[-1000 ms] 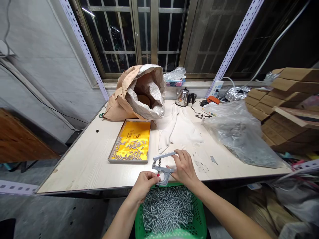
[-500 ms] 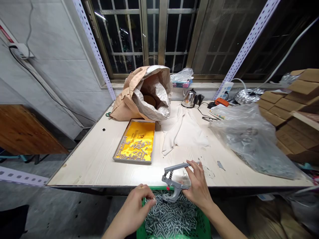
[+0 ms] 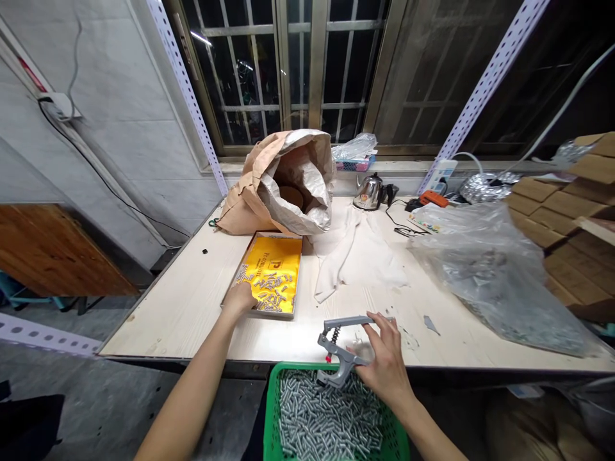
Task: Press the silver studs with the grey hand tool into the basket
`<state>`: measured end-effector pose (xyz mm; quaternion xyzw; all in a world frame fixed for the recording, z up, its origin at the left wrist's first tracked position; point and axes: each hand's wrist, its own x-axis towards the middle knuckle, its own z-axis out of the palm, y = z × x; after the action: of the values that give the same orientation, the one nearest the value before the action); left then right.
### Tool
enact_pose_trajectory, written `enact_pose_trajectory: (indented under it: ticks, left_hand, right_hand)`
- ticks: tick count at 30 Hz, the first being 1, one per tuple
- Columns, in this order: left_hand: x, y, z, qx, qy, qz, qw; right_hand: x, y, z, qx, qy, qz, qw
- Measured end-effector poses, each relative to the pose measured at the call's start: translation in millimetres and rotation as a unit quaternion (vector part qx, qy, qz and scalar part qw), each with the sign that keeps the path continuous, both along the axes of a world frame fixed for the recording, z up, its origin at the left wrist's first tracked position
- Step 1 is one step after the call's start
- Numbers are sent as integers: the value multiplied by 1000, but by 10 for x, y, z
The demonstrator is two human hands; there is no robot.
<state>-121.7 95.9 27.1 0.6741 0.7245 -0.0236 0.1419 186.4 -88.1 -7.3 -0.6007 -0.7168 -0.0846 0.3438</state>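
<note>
My right hand point(image 3: 384, 362) is wrapped round the grey handles of a hand press plier point(image 3: 343, 363), a tool with a coil spring and a small red tip. The plier's jaw hangs over a green plastic basket point(image 3: 272, 416) full of small silvery metal pins point(image 3: 331, 419). On the table, my left hand point(image 3: 241, 298) reaches into the front left of a shallow tray point(image 3: 266, 314). This tray has a yellow lining point(image 3: 276, 250) and small metal pieces point(image 3: 271, 282) scattered on it. My left fingers are hidden behind the back of the hand.
Behind the tray a large brown paper sack point(image 3: 250, 198) lies with its mouth towards me. A white cloth point(image 3: 360, 256) is spread right of the tray. Further right are a steel kettle point(image 3: 369, 192), a filled clear plastic bag point(image 3: 485, 275) and stacked cardboard boxes point(image 3: 552, 211).
My left hand has moved from above the basket's left edge forward and left into the tray. My right hand still holds the plier in nearly the same place. The view has shifted slightly.
</note>
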Motion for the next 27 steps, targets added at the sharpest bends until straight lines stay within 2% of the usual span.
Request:
enact_pose_trajectory:
  ticks: [3, 7, 9, 10, 12, 14, 16, 18, 22, 27]
  left_hand:
    - [12, 14, -36, 11, 3, 2, 1000]
    - [-45, -51, 5, 55, -6, 18, 998]
    - [-47, -141, 47, 92, -57, 46, 993]
    - [-23, -208, 67, 107, -117, 63, 985]
    - [86, -384, 100, 98, -303, 83, 944]
    - [262, -594, 116, 24, -485, 74, 871]
    - [457, -798, 113, -56, -585, 71, 806]
    - [618, -953, 95, -102, -630, 87, 765]
    - [773, -1087, 38, -142, -661, 113, 728]
    - [810, -1106, -15, -144, -662, 127, 725]
  right_hand:
    - [8, 37, -14, -6, -8, -4, 1000]
    - [7, 144, -10, -9, -26, -14, 1000]
    - [-5, 226, 9, -11, -35, -17, 999]
    - [-16, 271, 23, -12, -37, -19, 999]
    - [-48, 364, 54, -12, -39, -24, 999]
    - [-95, 448, 87, -13, -41, -28, 999]
    - [-148, 509, 118, -21, -47, -27, 998]
    - [-197, 542, 147, -33, -55, -22, 998]
    - [-251, 548, 192, -47, -67, -11, 997]
    - [-256, 539, 207, -59, -74, -4, 996]
